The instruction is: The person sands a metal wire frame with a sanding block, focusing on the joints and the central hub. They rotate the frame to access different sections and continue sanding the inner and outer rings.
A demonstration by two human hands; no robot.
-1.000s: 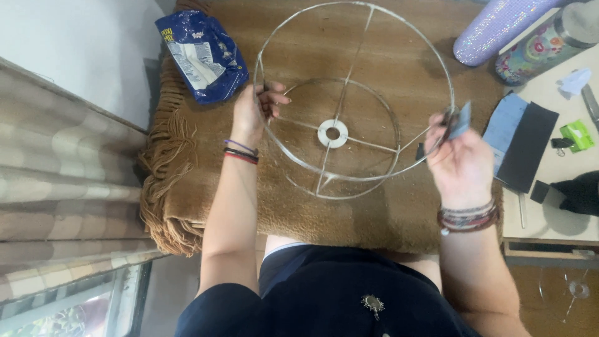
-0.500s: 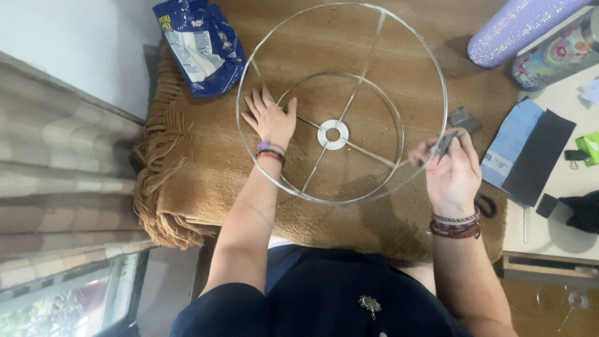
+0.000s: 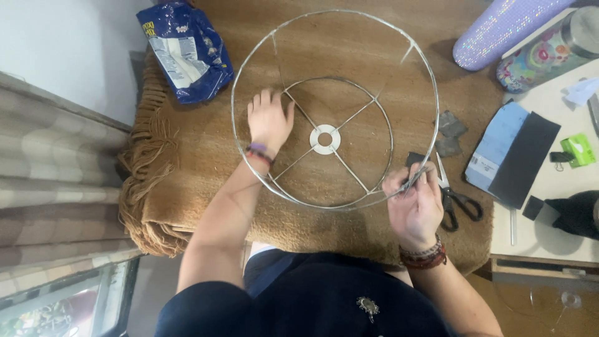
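1. The wire lampshade frame point(image 3: 335, 109) is sitting on a brown fuzzy blanket point(image 3: 187, 187) with a fringed edge hanging off on the left; it's thin bare metal, two round hoops joined by straight struts, with spokes running in to a flat white ring point(image 3: 325, 139) at the centre.
2. The left hand point(image 3: 269, 118) is lying flat inside the frame, fingers spread a bit, palm pressing down on the blanket just left of the spokes; beaded bracelets are sitting on the wrist.
3. The right hand point(image 3: 413, 200) is pinching a small greyish scrap point(image 3: 414, 176) right against the near rim of the frame, lower right; can't really tell what the scrap is made of, the fingers are covering most of it.
4. Black-handled scissors point(image 3: 455, 196) are lying just beside that hand; a couple of grey scraps point(image 3: 449, 134) are sitting a little above them.
5. A crinkly blue and white bag point(image 3: 184, 50) is lying at the top left, shut, so whatever's in it isn't showing.
6. Top right, a sparkly lilac roll point(image 3: 499, 28) is getting cut off by the edge; next to it a flowery patterned jar point(image 3: 543, 53) with a metal lid, contents hidden.
7. On the pale table point(image 3: 549, 181) at the right, a light blue sheet point(image 3: 496, 146) and a black sheet point(image 3: 527, 156) are overlapping.
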